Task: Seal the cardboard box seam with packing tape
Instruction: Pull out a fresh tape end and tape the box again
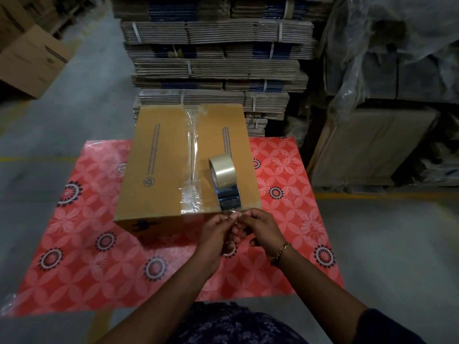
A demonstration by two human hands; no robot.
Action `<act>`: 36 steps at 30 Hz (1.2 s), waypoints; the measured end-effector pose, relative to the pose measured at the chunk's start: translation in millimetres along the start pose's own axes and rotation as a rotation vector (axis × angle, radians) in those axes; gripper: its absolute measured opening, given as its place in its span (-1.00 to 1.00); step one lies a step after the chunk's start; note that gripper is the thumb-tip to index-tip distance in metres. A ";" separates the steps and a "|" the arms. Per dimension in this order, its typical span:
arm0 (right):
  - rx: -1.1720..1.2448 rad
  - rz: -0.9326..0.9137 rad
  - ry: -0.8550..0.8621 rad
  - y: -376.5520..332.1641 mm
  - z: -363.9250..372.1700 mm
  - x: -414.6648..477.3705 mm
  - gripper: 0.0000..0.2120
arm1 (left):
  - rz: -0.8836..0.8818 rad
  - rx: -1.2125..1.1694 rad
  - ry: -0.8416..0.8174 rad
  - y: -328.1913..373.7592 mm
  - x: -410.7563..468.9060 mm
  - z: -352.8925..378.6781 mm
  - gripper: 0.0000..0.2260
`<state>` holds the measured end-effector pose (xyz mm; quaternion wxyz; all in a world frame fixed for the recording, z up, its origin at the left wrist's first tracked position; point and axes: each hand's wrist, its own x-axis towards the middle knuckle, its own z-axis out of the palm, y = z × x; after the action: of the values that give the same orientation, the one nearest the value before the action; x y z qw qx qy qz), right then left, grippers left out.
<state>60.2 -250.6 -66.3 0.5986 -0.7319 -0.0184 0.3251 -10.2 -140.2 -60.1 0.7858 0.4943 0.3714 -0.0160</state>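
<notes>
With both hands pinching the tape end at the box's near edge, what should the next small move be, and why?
Probably press the pulled clear tape end down over the near edge of the brown cardboard box. The left hand and right hand pinch it there, the clear packing tape roll stands on the lid, and the centre seam already carries tape.

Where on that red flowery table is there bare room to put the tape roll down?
The red cloth lies bare left of the cardboard box, right of it out to the table's edge, and across the near strip beside the forearms. It is crowded at the box's near right corner, where the tape roll stands and the left hand and right hand pinch its pulled end.
</notes>
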 end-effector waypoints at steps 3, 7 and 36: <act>-0.050 -0.015 0.004 1.8 -0.3 -2.5 -0.69 | 0.037 0.028 0.005 -1.6 0.0 -1.3 -0.82; -0.129 -0.112 -0.026 2.1 -1.4 0.1 -0.73 | 0.044 0.046 0.013 -4.0 0.0 -5.8 -0.82; 0.068 0.081 -0.208 -1.1 -6.9 -6.7 -0.73 | -0.054 0.046 -0.068 1.7 -6.8 -5.9 -0.79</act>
<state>58.8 -259.0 -61.7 0.6044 -0.6735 -0.0401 0.4237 -17.8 -137.0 -56.1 0.7857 0.5011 0.3574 -0.0624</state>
